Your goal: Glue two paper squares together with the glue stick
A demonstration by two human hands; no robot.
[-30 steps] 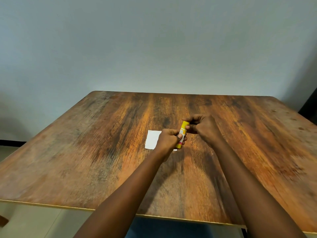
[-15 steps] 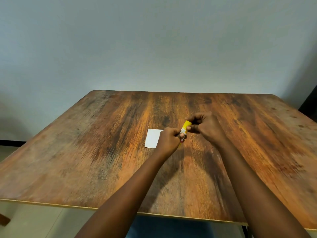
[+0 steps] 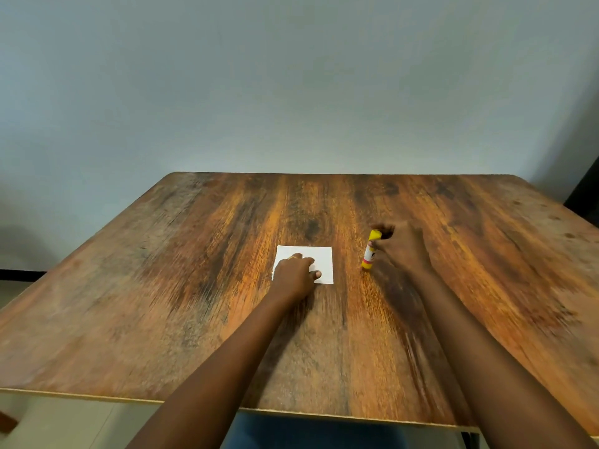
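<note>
One white paper square (image 3: 321, 259) shows at frame centre on the tabletop (image 3: 194, 319); a second sheet cannot be made out. Your left hand (image 3: 295, 275) rests on the square's near left part with its fingers bent down onto it; whether they pinch or only press cannot be told. Your right hand (image 3: 403, 249), blurred, pinches the glue stick (image 3: 370, 251), which stands nearly upright just right of the paper, apart from it. Judged step: handling the stick, not spreading glue. Next, hold the sheet flat and match the edges squarely.
</note>
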